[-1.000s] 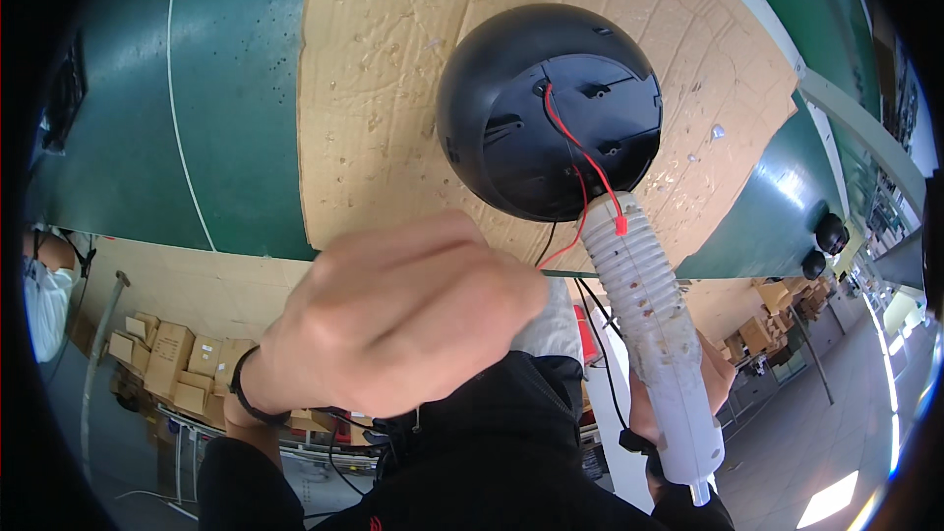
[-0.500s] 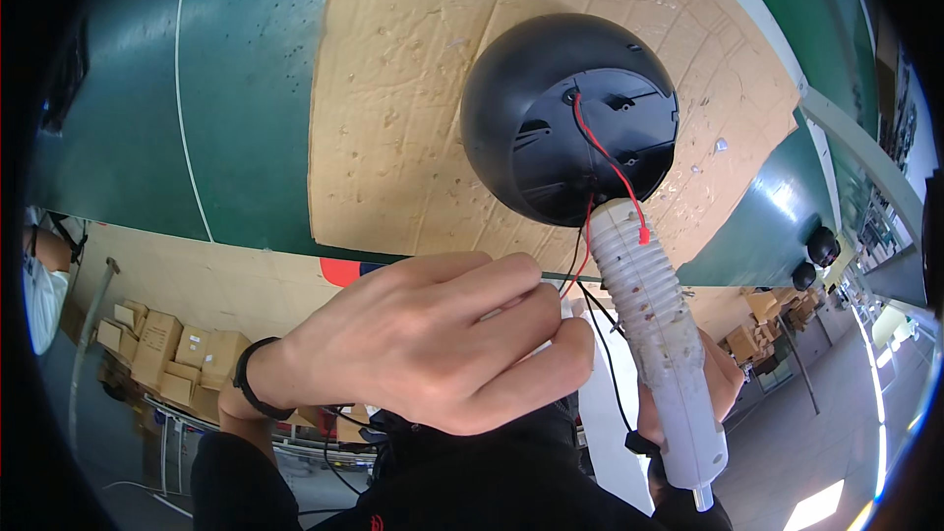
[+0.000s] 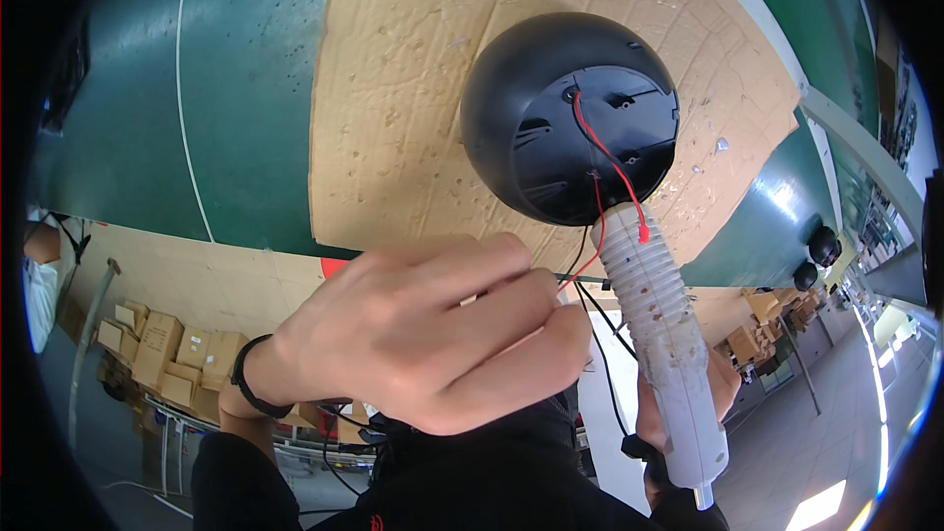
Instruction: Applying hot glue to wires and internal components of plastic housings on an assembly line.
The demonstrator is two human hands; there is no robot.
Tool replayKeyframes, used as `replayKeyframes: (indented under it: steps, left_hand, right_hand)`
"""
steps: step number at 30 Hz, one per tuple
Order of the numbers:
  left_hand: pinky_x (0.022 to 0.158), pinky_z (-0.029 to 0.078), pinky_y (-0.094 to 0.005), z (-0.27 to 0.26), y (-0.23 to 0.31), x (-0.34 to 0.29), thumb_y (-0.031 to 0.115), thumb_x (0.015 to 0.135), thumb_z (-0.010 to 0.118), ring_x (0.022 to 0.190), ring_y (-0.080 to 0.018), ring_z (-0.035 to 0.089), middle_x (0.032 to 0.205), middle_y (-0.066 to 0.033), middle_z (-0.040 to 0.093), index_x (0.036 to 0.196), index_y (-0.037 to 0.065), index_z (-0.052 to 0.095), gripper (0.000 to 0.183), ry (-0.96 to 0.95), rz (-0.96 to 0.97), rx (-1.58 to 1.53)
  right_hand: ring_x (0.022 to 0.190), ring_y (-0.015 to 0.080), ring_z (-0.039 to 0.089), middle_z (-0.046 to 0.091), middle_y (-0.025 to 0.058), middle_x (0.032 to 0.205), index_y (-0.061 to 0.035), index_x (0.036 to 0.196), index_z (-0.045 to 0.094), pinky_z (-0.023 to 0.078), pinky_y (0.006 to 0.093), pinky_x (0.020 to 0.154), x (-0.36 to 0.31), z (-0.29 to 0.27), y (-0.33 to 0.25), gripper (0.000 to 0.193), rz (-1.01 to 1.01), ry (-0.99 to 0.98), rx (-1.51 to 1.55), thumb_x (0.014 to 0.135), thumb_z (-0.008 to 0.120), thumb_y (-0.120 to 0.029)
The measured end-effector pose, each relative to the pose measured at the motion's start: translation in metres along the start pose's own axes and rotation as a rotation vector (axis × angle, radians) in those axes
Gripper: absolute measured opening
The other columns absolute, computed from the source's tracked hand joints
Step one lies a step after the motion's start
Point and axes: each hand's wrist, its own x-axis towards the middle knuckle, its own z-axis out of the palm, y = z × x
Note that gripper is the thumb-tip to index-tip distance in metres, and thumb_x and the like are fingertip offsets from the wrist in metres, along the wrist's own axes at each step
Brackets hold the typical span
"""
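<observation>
A round black plastic shell (image 3: 501, 103) lies on a cardboard sheet, its recessed opening facing me. A red and black wire pair ends in a red connector (image 3: 644, 234). My left hand (image 3: 423, 334), with a black band at the wrist, is closed. A thin red wire (image 3: 599, 236) runs from the shell to its fingers, which hide the wire's end. My right hand (image 3: 726, 383) is wrapped round a white hot glue gun (image 3: 654, 300) with a ribbed front and glue residue. The gun's front end is at the shell's lower rim; whether it touches I cannot tell.
The cardboard sheet (image 3: 393, 88) covers part of a green table (image 3: 256, 69). Below left stand several cardboard boxes (image 3: 162, 344). More black round shells (image 3: 822, 246) sit at the table's right end. Part of another person (image 3: 41, 275) shows at the far left. Black cables hang below the shell.
My left hand has shifted slightly, and the red wire running to it has moved to the right. The glue gun has moved very little. The shell stays in place.
</observation>
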Motion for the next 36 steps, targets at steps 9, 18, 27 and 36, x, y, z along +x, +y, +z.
replayKeyframes:
  steps: [9,18,27,36]
  left_hand:
    - [0.054,0.049,-0.0291,-0.004,-0.025,0.013,-0.015,0.074,0.074,0.063,-0.0241,0.064,0.075,-0.0145,0.067,0.092,-0.003,0.059,0.026,0.232,-0.08,0.007]
    - [0.052,0.049,-0.0312,-0.001,-0.027,0.004,-0.014,0.066,0.075,0.06,-0.0238,0.062,0.078,-0.0091,0.067,0.088,-0.002,0.064,0.028,0.297,-0.189,-0.003]
    - [0.053,0.05,-0.0305,-0.002,-0.028,-0.003,-0.011,0.07,0.077,0.063,-0.0228,0.064,0.078,-0.0087,0.069,0.092,0.0,0.063,0.028,0.23,-0.236,0.031]
    - [0.07,0.054,-0.036,-0.011,-0.039,-0.001,-0.001,0.068,0.084,0.086,-0.0284,0.067,0.095,-0.0114,0.071,0.104,0.003,0.061,0.042,0.154,-0.197,0.058]
  right_hand:
    - [0.083,0.0317,0.072,0.071,0.0183,0.093,0.0024,0.099,0.069,0.056,0.0352,0.075,-0.006,0.008,0.01,0.028,-0.024,0.013,0.039,0.075,0.078,-0.01]
    - [0.089,0.0325,0.074,0.072,0.02,0.099,0.0033,0.103,0.07,0.057,0.0355,0.078,-0.014,0.021,0.028,0.032,-0.084,0.001,0.137,0.076,0.078,-0.01]
    - [0.096,0.0357,0.074,0.072,0.0234,0.109,0.0051,0.105,0.068,0.058,0.0376,0.084,-0.021,0.046,0.05,0.033,-0.145,-0.038,0.182,0.077,0.078,-0.01]
    - [0.094,0.035,0.074,0.073,0.0217,0.105,0.0035,0.102,0.07,0.059,0.0381,0.082,-0.022,0.058,0.056,0.027,-0.196,0.113,0.165,0.077,0.075,-0.006]
